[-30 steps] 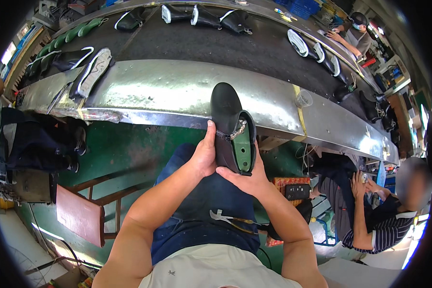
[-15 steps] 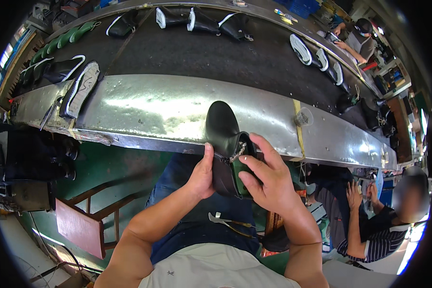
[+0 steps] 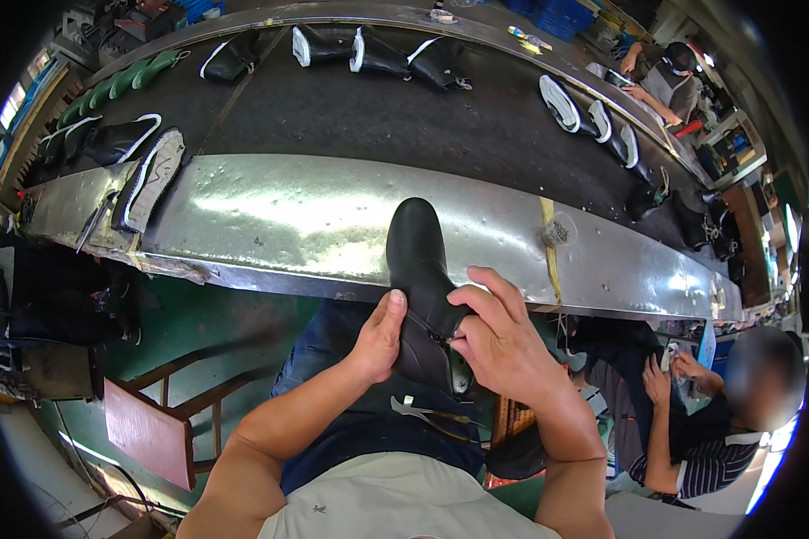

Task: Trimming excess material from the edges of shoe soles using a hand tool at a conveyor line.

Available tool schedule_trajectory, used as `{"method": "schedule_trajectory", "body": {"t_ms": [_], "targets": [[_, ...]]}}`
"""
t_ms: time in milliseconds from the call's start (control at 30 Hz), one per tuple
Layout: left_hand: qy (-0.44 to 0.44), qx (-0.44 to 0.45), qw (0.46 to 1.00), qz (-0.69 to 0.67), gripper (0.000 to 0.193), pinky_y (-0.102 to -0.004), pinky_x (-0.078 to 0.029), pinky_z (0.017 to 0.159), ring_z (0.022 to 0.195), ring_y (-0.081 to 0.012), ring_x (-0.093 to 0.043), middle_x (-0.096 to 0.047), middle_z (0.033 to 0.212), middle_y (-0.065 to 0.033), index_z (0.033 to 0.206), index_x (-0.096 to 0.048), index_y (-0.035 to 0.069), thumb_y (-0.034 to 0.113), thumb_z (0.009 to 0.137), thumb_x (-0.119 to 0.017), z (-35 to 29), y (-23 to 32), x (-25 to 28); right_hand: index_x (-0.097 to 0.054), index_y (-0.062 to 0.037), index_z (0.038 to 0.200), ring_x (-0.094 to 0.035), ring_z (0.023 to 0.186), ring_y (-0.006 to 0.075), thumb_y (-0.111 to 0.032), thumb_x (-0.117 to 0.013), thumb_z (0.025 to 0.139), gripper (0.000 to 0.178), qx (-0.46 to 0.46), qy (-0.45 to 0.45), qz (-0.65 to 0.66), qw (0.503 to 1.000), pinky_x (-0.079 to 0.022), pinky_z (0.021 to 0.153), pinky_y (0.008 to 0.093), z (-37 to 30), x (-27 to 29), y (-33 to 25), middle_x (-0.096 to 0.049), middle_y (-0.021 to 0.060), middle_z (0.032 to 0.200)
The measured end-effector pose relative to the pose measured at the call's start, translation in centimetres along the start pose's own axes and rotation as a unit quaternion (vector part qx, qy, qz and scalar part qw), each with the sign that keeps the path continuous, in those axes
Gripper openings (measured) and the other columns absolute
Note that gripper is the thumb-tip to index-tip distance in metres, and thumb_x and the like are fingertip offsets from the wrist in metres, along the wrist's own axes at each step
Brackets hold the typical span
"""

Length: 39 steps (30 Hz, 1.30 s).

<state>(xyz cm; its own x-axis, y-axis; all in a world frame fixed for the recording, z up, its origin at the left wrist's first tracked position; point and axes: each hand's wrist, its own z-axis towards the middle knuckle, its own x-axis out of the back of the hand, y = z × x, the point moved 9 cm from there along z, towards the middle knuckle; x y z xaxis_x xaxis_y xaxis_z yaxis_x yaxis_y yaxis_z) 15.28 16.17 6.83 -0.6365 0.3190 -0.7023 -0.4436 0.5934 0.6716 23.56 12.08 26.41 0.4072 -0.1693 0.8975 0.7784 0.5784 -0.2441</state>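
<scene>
We now hold the black boot (image 3: 420, 278) with its toe pointing away over the near edge of the metal ledge (image 3: 270, 225); a second ago its sole faced up and the green inside showed. Our right hand (image 3: 499, 337) has come off the underside and now lies over the shaft, fingertips pinching at the zipper. Our left hand (image 3: 377, 334) has slid to the left side, thumb on the leather.

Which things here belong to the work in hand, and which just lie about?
In hand: black boot, gripped by left hand and right hand.

Lying about: shoes on the conveyor belt, white-soled shoe, pliers on lap, wooden chair.
</scene>
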Motion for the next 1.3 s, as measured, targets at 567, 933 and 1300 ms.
{"method": "schedule_trajectory", "body": {"t_ms": [567,933,1300], "targets": [[0.016,0.013,0.999,-0.04,0.078,-0.046,-0.05,0.11,0.13,-0.0281,-0.058,-0.055,0.144,-0.0172,0.152,-0.038,0.003,0.065,0.103,-0.037,0.9,-0.2,-0.4,-0.041,-0.0103,0.064,-0.053,0.122,0.0333,-0.031,-0.057,0.103,0.047,-0.13,0.12,0.654,0.736,-0.041,0.105,0.0465,-1.9,-4.4,8.8,-0.06,0.0154,0.118],[-0.009,0.057,0.994,-0.091,0.078,-0.0463,-0.051,0.109,0.131,-0.0289,-0.059,-0.056,0.145,-0.0164,0.152,-0.039,0.003,0.065,0.103,-0.039,0.5,0.3,-2.3,-0.067,-0.0011,0.09,-0.045,0.141,0.0376,-0.036,-0.037,0.107,0.049,0.047,0.22,0.879,0.419,-0.042,0.113,0.06,-0.6,-0.3,8.7,-0.059,0.0118,0.139],[0.008,0.147,0.988,0.043,0.071,-0.0482,-0.047,0.108,0.133,-0.0261,-0.055,-0.058,0.143,-0.012,0.148,-0.048,0.01,0.064,0.105,-0.034,3.0,-0.9,-3.3,-0.039,0.0019,0.15,-0.055,0.127,0.0247,-0.019,-0.088,0.076,0.091,-0.327,0.159,0.44,0.821,-0.046,0.106,0.0408,-7.2,-5.1,7.7,-0.055,0.0155,0.142]]}}
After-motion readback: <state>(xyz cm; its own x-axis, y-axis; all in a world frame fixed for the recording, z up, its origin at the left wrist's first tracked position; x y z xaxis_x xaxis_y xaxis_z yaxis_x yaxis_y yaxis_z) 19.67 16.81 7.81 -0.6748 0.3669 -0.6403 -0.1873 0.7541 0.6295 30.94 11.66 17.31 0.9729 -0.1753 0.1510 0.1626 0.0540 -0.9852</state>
